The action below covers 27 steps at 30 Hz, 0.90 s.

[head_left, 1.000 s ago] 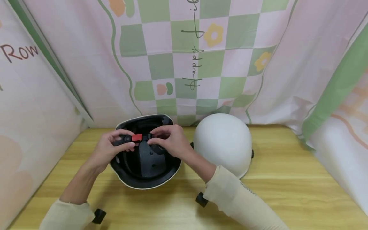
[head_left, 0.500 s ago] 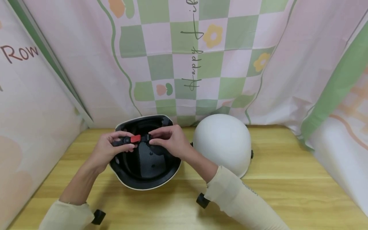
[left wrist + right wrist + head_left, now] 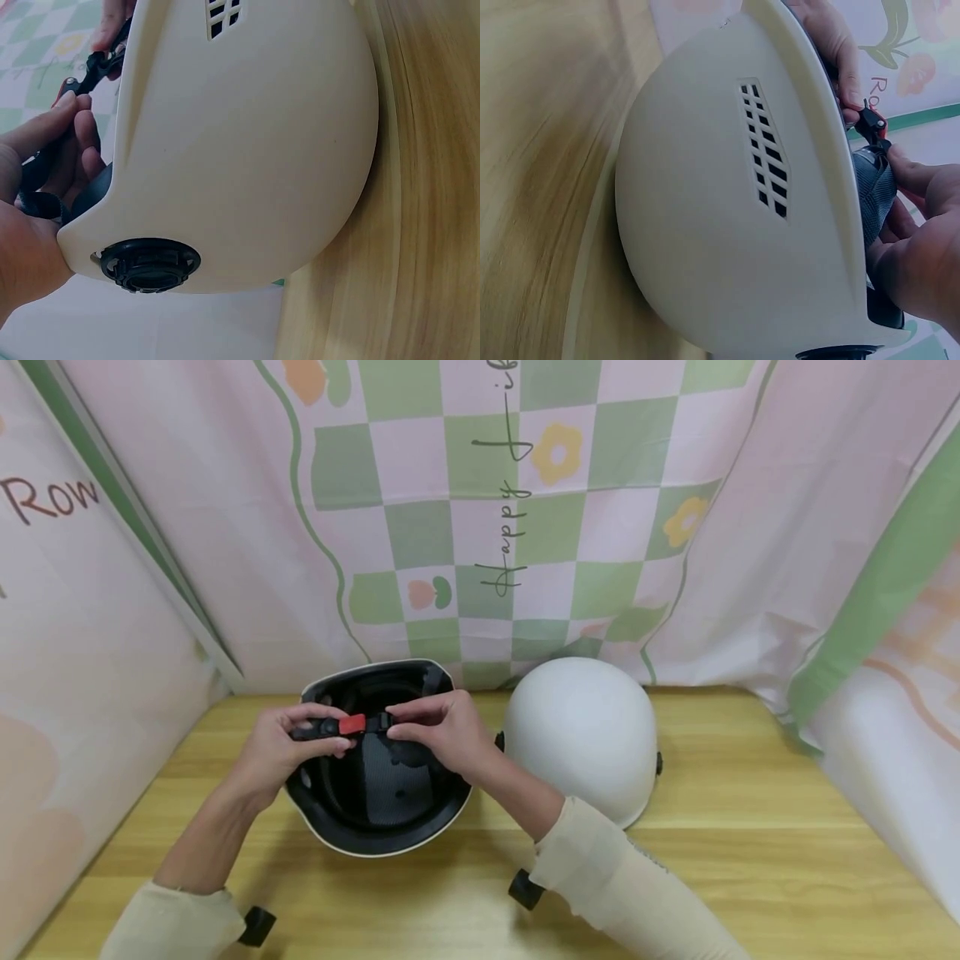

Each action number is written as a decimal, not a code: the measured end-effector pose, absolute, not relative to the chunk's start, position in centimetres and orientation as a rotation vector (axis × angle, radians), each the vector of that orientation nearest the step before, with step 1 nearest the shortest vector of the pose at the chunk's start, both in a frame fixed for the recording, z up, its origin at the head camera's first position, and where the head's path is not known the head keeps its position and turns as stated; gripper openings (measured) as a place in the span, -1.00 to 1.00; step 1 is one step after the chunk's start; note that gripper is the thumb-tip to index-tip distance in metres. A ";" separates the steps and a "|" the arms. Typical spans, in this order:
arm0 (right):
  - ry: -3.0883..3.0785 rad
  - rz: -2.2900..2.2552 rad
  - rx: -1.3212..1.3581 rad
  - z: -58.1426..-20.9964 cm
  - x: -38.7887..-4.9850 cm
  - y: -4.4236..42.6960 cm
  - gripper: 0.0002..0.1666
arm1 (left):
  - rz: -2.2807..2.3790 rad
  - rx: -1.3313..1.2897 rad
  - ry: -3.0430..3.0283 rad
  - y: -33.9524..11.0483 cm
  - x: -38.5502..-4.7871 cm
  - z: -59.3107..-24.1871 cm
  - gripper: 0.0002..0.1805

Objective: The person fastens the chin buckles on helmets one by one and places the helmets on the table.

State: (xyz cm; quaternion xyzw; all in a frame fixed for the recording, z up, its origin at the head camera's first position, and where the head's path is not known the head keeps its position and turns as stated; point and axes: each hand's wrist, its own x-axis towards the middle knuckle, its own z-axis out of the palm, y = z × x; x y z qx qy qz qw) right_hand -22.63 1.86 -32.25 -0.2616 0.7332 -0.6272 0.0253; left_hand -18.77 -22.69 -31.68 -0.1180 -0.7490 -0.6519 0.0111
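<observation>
**Holding a red-and-black plastic buckle over an upturned cream-white helmet with black lining**

Taking the upturned helmet as the dial: reaching in from eight and four o'clock in beige cloth sleeves, wearing a small black block beside each cuff. Working over the helmet, crown-down on a yellowish wood-grain table. Pinching the buckle beside its red part with the left hand, at nine; pinching its black end with the right hand, toward half past two. Spanning the gap between the separated hands with the buckle, above the black hollow. Showing, in the left wrist view, a round black plastic knob at seven on the shell. Passing, at three, to a second helmet, smooth, white and domed, sitting crown-up. Ending, at twelve, with a green-checked pale cloth backdrop.
</observation>
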 end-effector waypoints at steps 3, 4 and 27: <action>2.253 -1.963 -0.805 -32.5 -22.7 1.8 -0.68 | -2.031 -0.352 -2.343 -22.7 -18.8 -31.7 -0.76; 2.249 -1.969 -0.808 -32.5 -22.7 1.7 -0.68 | -2.029 -0.345 -2.345 -22.7 -18.8 -31.7 -0.76; 2.212 -2.008 -0.750 -32.8 -22.4 1.2 -0.69 | -2.049 -0.371 -2.296 -22.9 -18.7 -31.9 -0.75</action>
